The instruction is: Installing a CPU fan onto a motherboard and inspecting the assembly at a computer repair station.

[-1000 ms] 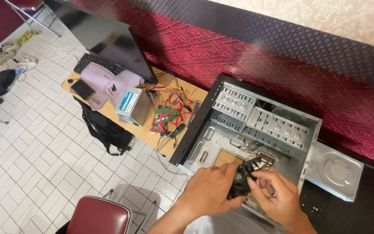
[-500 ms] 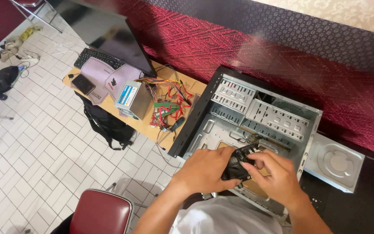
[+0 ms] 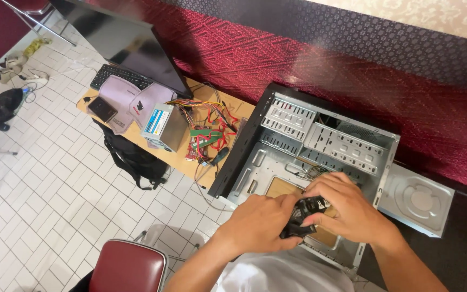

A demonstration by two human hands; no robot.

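An open computer case [image 3: 320, 146] lies on the table [image 3: 187, 159], its inside facing up. Left of the case stand a dark monitor [image 3: 131, 48], a grey power supply [image 3: 160, 127] with coloured wires [image 3: 212, 116], and a keyboard [image 3: 117, 75]. A red chair [image 3: 128, 267] sits below the case. Over the case's near edge, the left hand [image 3: 260, 224] and right hand [image 3: 347, 208] hold a small black fan [image 3: 304, 216] between them, fingers of both clamped on it.
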